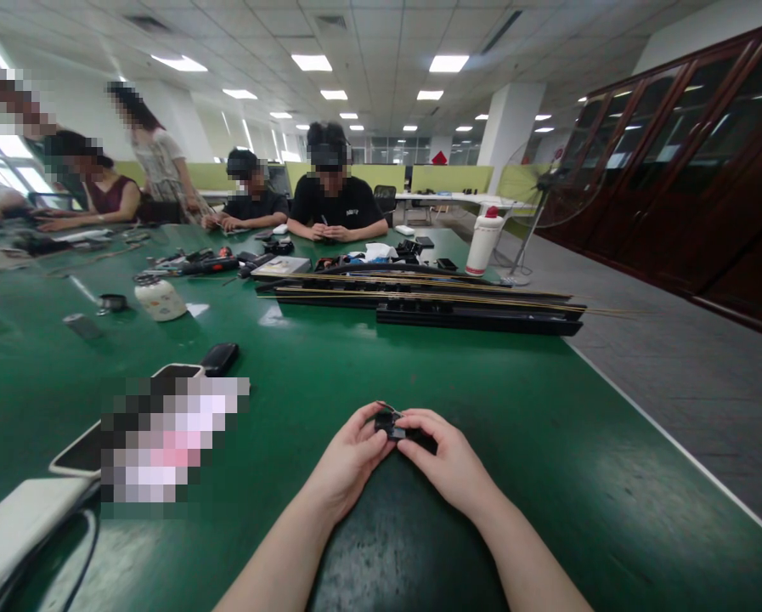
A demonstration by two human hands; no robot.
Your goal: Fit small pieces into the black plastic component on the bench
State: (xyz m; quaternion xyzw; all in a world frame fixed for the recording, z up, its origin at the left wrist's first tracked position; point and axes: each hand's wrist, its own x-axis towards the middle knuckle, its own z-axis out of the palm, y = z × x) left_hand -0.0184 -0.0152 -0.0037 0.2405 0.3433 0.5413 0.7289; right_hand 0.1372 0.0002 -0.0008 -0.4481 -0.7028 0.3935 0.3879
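Both hands meet over the green table in the lower middle of the head view. A small black part is held between them, with a thin wire at its top. My left hand is closed on its left side, thumb in front. From the right, my right hand grips the same part with its fingers bent over it. My fingers cover some of the part, so its full shape is hidden.
Long black rails with thin rods lie beyond my hands. A white bottle stands behind them. At left are a jar, a phone, a black object and a white box. Several people sit or stand around the table.
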